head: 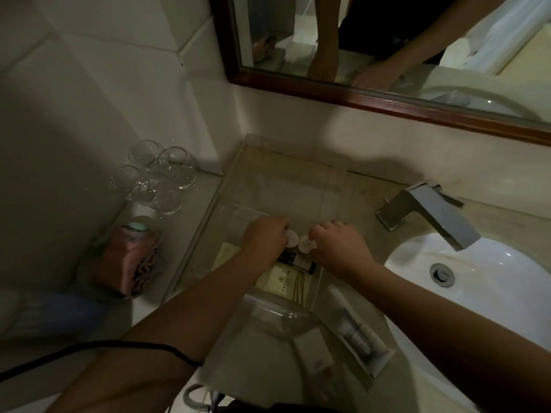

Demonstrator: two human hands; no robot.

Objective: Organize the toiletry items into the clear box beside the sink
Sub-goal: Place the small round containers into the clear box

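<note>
The clear box point(286, 162) sits on the counter left of the sink. Both my hands reach into its near half. My left hand point(265, 236) grips a small bottle by its white cap point(291, 237). My right hand point(340, 247) grips a second small bottle by its white cap point(304, 242). The two caps stand side by side, and dark bottle bodies point(298, 261) show below them. A cream sachet point(287, 284) lies in the box under my wrists, and another pale packet point(225, 254) lies at the left. A packaged toothbrush kit point(359, 333) and a small white packet point(316, 350) lie nearer to me.
Several upturned glasses point(162, 177) stand at the left wall, with a pink cloth bundle point(128, 263) in front of them. A chrome tap point(429, 210) overhangs the white sink point(492, 281) on the right. A framed mirror point(387, 99) hangs behind. A black cable point(89, 348) crosses my left forearm.
</note>
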